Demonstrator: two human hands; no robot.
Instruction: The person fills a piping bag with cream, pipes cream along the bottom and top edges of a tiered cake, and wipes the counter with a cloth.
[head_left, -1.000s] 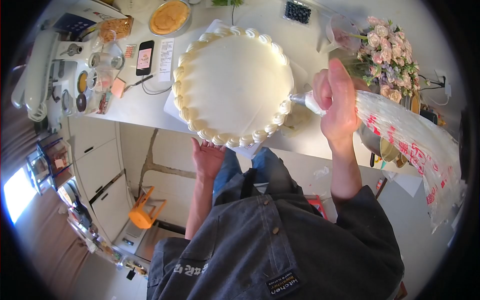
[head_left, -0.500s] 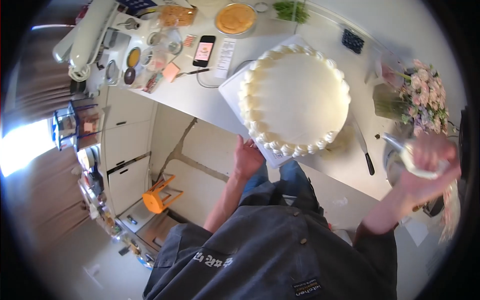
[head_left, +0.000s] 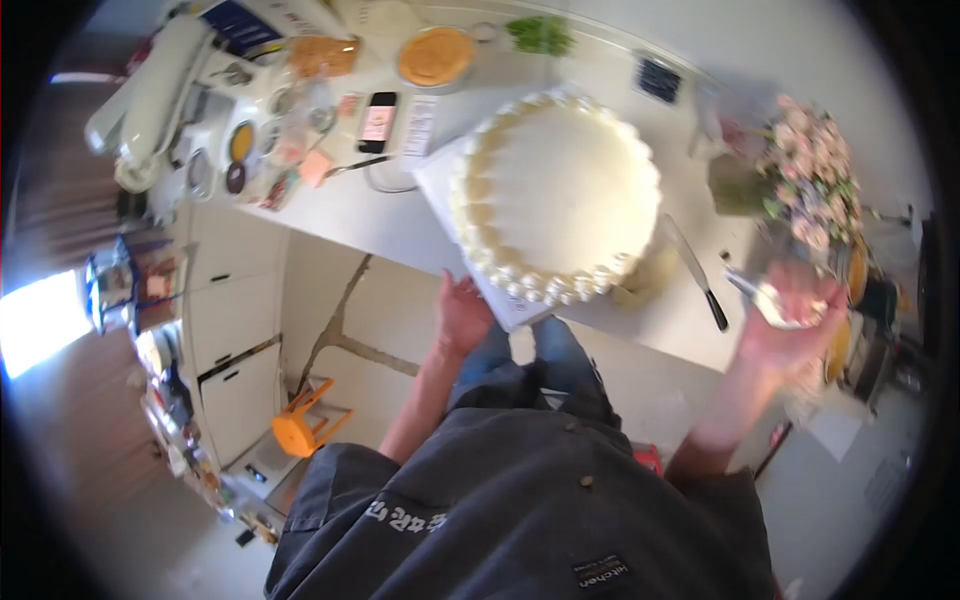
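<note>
A large round white cream cake (head_left: 570, 190) with a piped border around its top edge sits on a white board (head_left: 436, 190). My left hand (head_left: 464, 318) is beside the board's near left edge, thumb and fingers apart. I cannot tell whether its fingertips touch the board. To the right of the cake, my right hand (head_left: 790, 325) is closed around a piping bag (head_left: 770, 300) of white cream, its metal tip pointing left. A knife with a black handle (head_left: 716, 311) lies on the counter between the cake and this hand.
Pink flowers (head_left: 805, 150) stand at the right, a box of blueberries (head_left: 658, 78) behind the cake. At the back left are a round orange-brown cake layer (head_left: 436, 55), a phone (head_left: 378, 122) and a mixer (head_left: 165, 105). An orange stool (head_left: 300, 425) stands on the floor.
The view has shifted, so the cake and counter appear farther left. My right hand, still gripping the piping bag, has tilted and come nearer the knife. My left hand stays by the board.
</note>
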